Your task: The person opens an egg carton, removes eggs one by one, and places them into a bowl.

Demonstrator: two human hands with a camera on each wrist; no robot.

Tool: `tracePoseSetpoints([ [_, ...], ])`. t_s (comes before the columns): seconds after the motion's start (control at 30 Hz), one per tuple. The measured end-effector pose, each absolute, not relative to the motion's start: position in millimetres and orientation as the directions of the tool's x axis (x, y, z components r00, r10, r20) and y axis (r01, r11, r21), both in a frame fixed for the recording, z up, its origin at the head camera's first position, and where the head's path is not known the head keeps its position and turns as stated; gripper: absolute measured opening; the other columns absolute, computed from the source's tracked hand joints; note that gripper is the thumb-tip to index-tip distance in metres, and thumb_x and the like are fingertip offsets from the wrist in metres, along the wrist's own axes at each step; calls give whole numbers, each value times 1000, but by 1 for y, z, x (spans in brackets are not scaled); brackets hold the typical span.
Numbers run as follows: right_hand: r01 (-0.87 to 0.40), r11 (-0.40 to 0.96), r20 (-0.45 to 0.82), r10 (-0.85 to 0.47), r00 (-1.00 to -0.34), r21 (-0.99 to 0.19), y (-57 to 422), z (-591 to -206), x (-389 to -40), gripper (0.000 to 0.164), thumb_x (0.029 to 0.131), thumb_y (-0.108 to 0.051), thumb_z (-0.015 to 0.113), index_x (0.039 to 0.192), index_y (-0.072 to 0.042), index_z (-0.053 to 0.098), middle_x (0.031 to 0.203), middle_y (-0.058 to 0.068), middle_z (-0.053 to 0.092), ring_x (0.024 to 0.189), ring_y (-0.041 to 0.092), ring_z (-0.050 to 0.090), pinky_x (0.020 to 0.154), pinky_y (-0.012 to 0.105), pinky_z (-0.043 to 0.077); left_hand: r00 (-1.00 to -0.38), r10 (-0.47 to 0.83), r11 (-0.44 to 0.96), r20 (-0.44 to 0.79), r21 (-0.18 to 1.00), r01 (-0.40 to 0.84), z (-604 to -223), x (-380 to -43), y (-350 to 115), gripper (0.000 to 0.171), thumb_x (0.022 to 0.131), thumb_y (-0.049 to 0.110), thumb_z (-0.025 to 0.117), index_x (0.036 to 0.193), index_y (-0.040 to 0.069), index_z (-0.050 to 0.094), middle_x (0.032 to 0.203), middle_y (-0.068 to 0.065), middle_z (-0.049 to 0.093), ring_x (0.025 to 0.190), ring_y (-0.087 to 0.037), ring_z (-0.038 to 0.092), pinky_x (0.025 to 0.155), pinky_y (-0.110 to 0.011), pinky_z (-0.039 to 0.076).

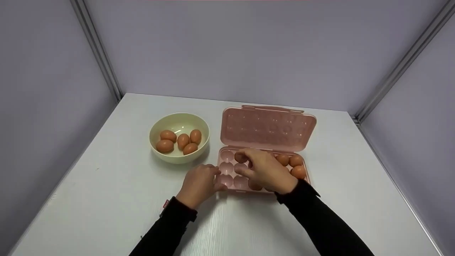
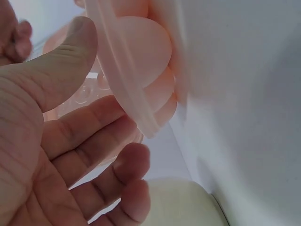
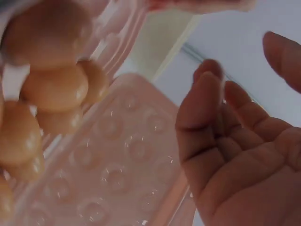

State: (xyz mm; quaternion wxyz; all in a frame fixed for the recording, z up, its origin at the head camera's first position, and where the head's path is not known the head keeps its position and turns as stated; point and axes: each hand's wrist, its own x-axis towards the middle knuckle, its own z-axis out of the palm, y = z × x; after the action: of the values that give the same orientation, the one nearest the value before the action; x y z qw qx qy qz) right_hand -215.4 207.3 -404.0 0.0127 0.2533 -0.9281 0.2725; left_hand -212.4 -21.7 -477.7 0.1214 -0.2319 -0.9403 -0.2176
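Right hand [image 1: 265,169] over carton [image 1: 266,129] of eggs [image 1: 298,172]

The hands [image 1: 266,170] partly hide the egg carton [image 1: 268,129].

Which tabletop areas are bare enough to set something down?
Free: the table left of the bowl and right of the egg carton. Crowded: the gap between them, left hand at its near end, and the carton, under the right hand.

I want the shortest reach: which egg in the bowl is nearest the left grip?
The front-right egg in the pale green bowl; the other four eggs there all lie farther from the left grip.
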Motion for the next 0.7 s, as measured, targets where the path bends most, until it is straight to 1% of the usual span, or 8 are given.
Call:
tracePoseSetpoints([
  [0.07,-475,797,164,-447,-879,-374,200,-407,-227,42,99,-28,77,137,-10,68,127,10,75,113,29,72,102,47,58,-858,380,798,345,347,493,-477,-212,-21,36,73,35,97,91,8,81,84,-8,77,80,-32,74,71,-48,58],
  [0.13,-466,843,159,-439,-884,-268,193,-413,-240,45,98,-28,79,138,-10,67,128,13,74,122,35,69,108,52,55,-857,374,796,355,351,493,-477,-212,-20,29,76,31,95,88,8,80,82,-8,76,78,-32,73,69,-48,58],
  [0.2,-470,863,157,-447,-881,-185,186,-421,-250,43,95,-26,81,133,-9,69,123,16,74,121,39,68,108,55,54,-852,372,792,368,353,498,-478,-212,-19,23,78,26,93,84,9,79,79,-8,75,76,-32,73,67,-48,57],
  [0.23,-472,869,151,-452,-879,-148,183,-425,-254,40,95,-25,81,129,-8,71,119,18,74,117,41,68,106,57,53,-850,371,789,373,357,501,-478,-211,-19,21,78,24,92,82,9,78,77,-8,75,75,-32,73,65,-48,56],
  [0.33,-469,882,118,-461,-880,-53,175,-435,-262,30,93,-22,81,120,-7,74,112,20,72,111,43,67,101,58,53,-851,371,783,371,368,502,-480,-211,-19,19,78,23,91,79,10,78,75,-7,73,73,-32,72,63,-48,55],
  [0.5,-398,916,76,-400,-913,44,169,-439,-268,31,89,-19,80,118,-8,76,120,20,72,115,41,65,102,55,52,-854,371,783,365,371,499,-480,-213,-20,17,77,23,91,80,12,78,74,-5,73,72,-31,72,62,-47,55],
  [0.6,-354,932,55,-358,-932,75,169,-438,-271,29,86,-24,83,111,-9,77,118,18,74,113,40,66,102,53,51,-852,374,781,367,370,503,-480,-214,-20,17,76,23,91,80,12,78,74,-5,72,71,-30,72,62,-47,54],
  [0.7,-332,937,46,-338,-940,104,170,-441,-274,27,85,-26,85,106,-10,77,115,18,76,110,40,66,100,52,49,-856,380,781,350,374,499,-480,-215,-21,20,76,26,93,79,13,77,74,-3,71,71,-28,71,61,-44,53],
])
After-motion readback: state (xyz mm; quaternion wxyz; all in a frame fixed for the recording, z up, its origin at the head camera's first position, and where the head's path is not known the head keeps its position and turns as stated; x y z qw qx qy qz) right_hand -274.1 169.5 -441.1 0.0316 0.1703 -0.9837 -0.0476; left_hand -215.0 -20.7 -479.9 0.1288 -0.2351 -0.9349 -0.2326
